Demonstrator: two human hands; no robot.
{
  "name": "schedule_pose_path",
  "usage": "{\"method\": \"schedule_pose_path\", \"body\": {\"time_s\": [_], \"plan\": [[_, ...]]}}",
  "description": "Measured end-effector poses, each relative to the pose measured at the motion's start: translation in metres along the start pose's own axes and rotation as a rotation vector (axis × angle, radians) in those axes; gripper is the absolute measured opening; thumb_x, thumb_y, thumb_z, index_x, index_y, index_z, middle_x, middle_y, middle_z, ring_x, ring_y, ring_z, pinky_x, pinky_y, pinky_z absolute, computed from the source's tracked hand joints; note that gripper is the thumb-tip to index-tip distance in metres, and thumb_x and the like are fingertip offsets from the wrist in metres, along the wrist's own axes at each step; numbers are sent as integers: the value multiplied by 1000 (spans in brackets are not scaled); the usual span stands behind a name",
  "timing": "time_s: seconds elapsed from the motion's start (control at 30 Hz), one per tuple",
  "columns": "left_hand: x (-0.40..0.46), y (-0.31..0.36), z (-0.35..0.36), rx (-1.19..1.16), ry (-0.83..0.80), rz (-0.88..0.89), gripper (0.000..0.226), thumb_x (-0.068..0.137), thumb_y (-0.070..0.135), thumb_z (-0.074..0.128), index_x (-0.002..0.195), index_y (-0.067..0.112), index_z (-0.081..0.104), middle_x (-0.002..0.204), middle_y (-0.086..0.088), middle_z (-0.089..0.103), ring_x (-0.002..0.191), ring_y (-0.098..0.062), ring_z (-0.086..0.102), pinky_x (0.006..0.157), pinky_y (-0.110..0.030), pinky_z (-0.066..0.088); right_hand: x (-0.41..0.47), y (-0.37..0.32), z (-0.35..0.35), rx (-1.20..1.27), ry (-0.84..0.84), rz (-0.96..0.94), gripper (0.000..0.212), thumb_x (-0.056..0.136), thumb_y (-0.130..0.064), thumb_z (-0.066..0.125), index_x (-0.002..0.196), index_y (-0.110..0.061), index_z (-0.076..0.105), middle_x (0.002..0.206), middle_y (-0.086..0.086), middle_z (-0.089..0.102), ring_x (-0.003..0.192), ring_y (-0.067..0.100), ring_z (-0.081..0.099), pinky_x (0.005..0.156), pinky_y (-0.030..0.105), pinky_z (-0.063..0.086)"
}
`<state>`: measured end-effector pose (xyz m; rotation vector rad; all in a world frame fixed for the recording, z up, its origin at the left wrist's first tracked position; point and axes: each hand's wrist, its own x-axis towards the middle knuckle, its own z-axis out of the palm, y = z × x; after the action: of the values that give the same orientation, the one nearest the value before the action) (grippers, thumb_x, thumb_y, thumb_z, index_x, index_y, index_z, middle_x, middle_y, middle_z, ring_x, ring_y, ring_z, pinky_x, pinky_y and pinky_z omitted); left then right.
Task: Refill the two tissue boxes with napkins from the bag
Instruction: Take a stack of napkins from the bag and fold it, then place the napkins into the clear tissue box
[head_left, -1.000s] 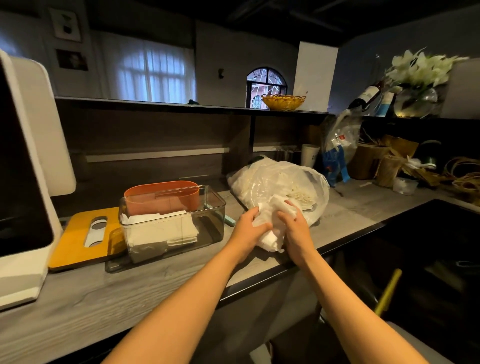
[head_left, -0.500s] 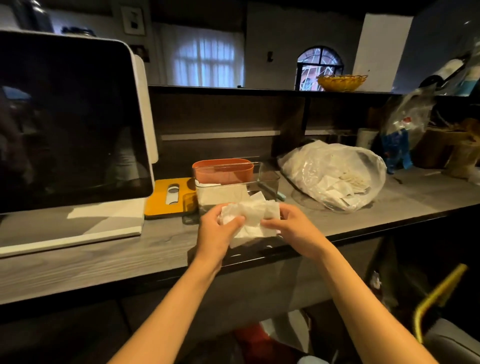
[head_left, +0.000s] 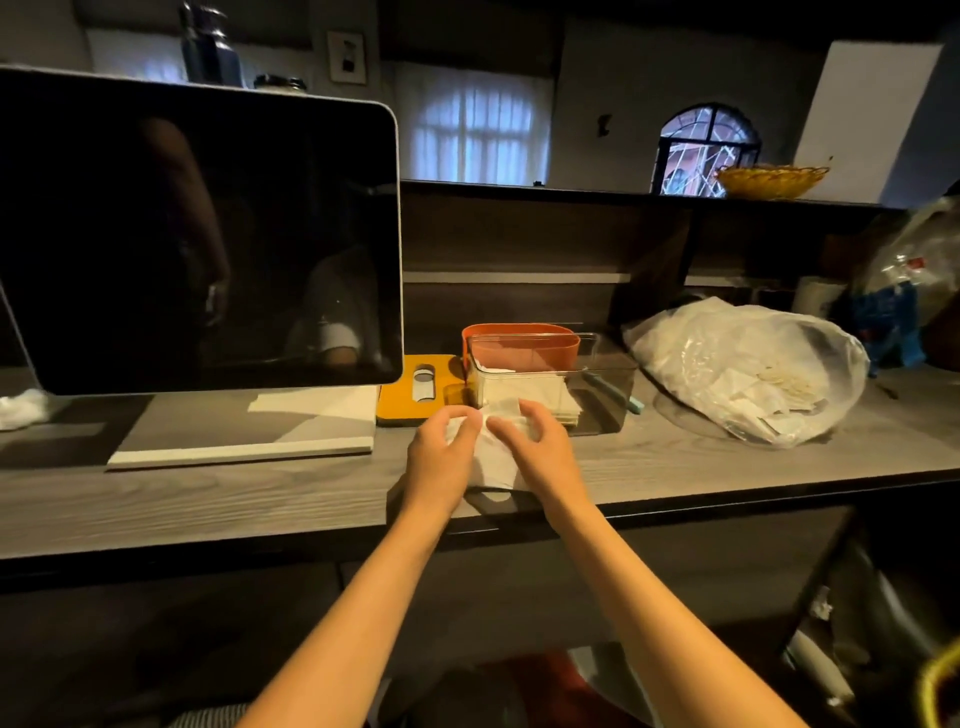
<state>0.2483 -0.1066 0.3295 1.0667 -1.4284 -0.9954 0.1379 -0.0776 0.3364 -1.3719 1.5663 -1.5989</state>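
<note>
Both hands meet over a white wad of napkins near the front edge of the counter. The left hand curls its fingers onto the wad's left side and the right hand hooks bent fingers over its right side, so the stack is pinched between them. The clear box stands just beyond the fingertips, on the far side and a little to the right, already holding some flat napkins; its long axis runs left to right across the counter. The orange box sits directly behind it, farther still. The right hand is the nearer one to the clear box's opening. The bag lies well apart to the right. The coming move probably is a short push forward and slightly right.
</note>
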Motion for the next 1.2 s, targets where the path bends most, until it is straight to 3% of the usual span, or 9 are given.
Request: {"method": "schedule_pose_path", "body": {"time_s": [0.07, 0.17, 0.27, 0.37, 0.47, 0.63, 0.8, 1.03, 1.2], "plan": [[0, 4, 5, -114, 51, -30, 25, 103, 33, 48, 107, 17, 67, 102, -4, 68, 93, -19, 64, 71, -28, 49, 3, -1, 10, 74, 112, 9, 19, 89, -31, 68, 98, -15, 63, 88, -11, 60, 84, 8, 58, 57, 6, 43], [1, 5, 8, -137, 171, -22, 25, 102, 30, 50, 97, 14, 69, 89, 1, 68, 83, -12, 61, 67, -25, 47, 8, 3, 18, 122, 221, 59, 19, 88, -30, 70, 80, -14, 62, 84, -1, 62, 81, 11, 57, 64, 19, 44], [1, 0, 7, -79, 215, -39, 18, 101, 27, 53, 97, 18, 68, 87, 9, 64, 82, -4, 56, 63, -20, 42, 12, 10, 17, 129, 310, 108, 10, 90, -20, 63, 94, -11, 62, 93, -1, 59, 89, 15, 54, 66, 22, 44], [2, 1, 7, -117, 159, -67, 21, 102, 31, 49, 105, 19, 67, 94, 7, 65, 89, -8, 59, 66, -23, 43, 13, 10, 16, 167, 284, 74, 12, 93, -18, 59, 105, -16, 61, 100, -6, 59, 93, 8, 54, 70, 18, 44], [3, 1, 7, -115, 121, -73, 23, 101, 34, 51, 110, 20, 66, 101, 5, 66, 93, -9, 58, 67, -22, 42, 14, 11, 19, 124, 255, 73, 10, 92, -20, 61, 100, -17, 67, 97, -6, 63, 93, 10, 57, 71, 21, 45], [0, 2, 6, -79, 186, -62, 12, 99, 29, 55, 99, 22, 65, 90, 12, 61, 83, -3, 54, 61, -18, 38, 12, 10, 19, 111, 227, 78, 9, 95, -20, 57, 94, -20, 66, 95, -7, 62, 90, 9, 54, 73, 21, 44], [2, -3, 4, -64, 273, -87, 16, 97, 32, 57, 97, 17, 63, 102, -2, 62, 89, -15, 58, 61, -22, 38, 10, 5, 17, 125, 214, 190, 13, 95, -24, 57, 86, -23, 66, 94, -4, 60, 92, 17, 54, 85, 36, 48], [-2, 2, 4, 48, 183, -39, 13, 99, 31, 55, 98, 19, 60, 90, 5, 59, 78, -4, 52, 58, -19, 38, 5, 3, 20, 12, 204, 82, 39, 97, -32, 55, 74, -3, 66, 75, 5, 61, 75, 16, 54, 66, 27, 43], [-6, 10, -3, 95, 15, 113, 35, 99, 35, 55, 68, 20, 58, 61, 9, 50, 58, -3, 46, 52, -15, 31, 5, 0, 14, -137, 315, -58, 47, 96, -40, 57, 55, -17, 53, 55, -3, 51, 55, 9, 48, 53, 23, 34]]}}
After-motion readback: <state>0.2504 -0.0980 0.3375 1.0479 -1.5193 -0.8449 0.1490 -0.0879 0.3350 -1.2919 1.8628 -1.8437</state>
